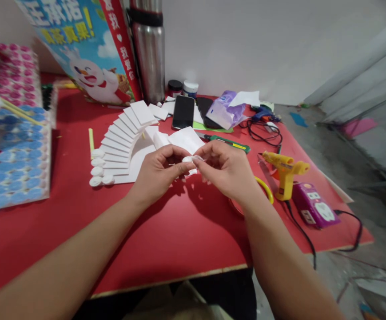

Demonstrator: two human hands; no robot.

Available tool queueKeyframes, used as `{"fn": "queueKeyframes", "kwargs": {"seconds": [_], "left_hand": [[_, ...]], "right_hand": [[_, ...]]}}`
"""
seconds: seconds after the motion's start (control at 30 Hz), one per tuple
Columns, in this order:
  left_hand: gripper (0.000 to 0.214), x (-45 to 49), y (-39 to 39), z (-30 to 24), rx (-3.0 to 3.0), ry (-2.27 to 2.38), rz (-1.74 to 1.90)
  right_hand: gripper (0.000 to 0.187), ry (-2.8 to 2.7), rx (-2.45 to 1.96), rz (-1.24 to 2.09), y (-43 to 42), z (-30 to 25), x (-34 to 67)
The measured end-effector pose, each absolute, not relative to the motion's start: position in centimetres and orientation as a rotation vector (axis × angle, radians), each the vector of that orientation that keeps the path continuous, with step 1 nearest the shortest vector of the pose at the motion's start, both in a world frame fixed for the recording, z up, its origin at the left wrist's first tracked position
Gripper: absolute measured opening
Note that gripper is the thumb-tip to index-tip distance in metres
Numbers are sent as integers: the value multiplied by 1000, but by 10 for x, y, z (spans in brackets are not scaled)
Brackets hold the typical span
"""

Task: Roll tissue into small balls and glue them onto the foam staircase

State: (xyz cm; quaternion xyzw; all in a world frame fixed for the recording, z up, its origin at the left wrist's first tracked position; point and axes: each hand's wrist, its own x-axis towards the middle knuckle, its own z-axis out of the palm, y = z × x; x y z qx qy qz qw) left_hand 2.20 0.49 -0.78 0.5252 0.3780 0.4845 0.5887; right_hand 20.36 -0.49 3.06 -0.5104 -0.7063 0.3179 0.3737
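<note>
My left hand [159, 171] and my right hand [228, 169] meet above the red table [166, 231], both pinching one small white foam piece [191, 159] between their fingertips. Just behind my hands lies a white foam staircase model [122, 138] with fanned steps and a row of small white ovals [97, 169] along its left side. Loose white foam sheets [186, 138] lie beside it, right behind my fingers.
A yellow glue gun [285, 171] and a purple power strip [312, 209] stand at the right. A phone [183, 111], a green utility knife [229, 142], a steel flask [149, 53], a colourful box [89, 49] and paint jars sit at the back. Blue and pink bottle-cap panels [16, 151] fill the left.
</note>
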Motion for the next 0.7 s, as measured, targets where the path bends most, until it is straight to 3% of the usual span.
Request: {"fn": "queueKeyframes", "kwargs": {"seconds": [0.3, 0.7], "left_hand": [[22, 23, 5, -7, 1237, 896, 1148], [20, 22, 2, -5, 1315, 938, 1156]], "right_hand": [[9, -2037, -1205, 425, -9, 30, 203], [12, -2037, -1217, 699, -6, 33, 208]]}}
